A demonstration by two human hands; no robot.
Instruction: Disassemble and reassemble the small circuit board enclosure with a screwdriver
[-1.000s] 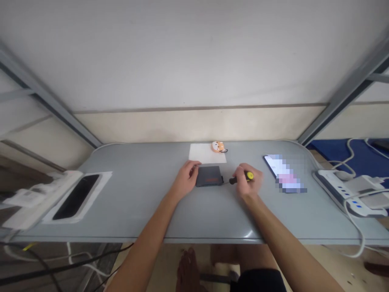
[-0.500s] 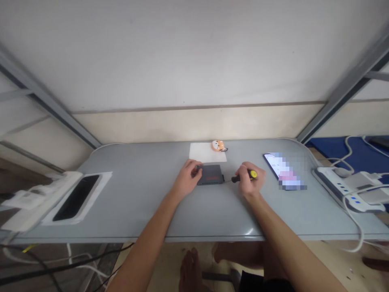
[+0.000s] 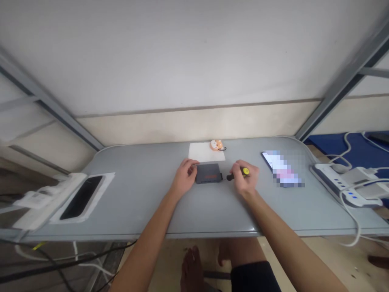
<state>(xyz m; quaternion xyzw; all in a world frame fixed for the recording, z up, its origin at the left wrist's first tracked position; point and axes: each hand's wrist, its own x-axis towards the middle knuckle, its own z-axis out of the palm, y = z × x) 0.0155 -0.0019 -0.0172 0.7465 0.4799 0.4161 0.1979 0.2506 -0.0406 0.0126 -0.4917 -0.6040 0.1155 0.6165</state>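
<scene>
A small dark grey box (image 3: 208,173) with a red label lies near the middle of the grey table (image 3: 146,202). My left hand (image 3: 184,177) grips the box's left end with curled fingers. My right hand (image 3: 245,179) is closed round a screwdriver (image 3: 237,174) with a black and yellow handle. Its thin tip points left and reaches the box's right side.
Behind the box lie a white sheet (image 3: 204,152) and a small orange animal-shaped trinket (image 3: 217,145). A lit phone (image 3: 282,168) rests to the right, then a power strip (image 3: 345,186) with cables. At the left edge a dark phone (image 3: 81,196) lies on white packaging.
The screwdriver and my right hand moved slightly left, bringing the tip closer to the box's side. The view shifted a little. My left hand stays on the box.
</scene>
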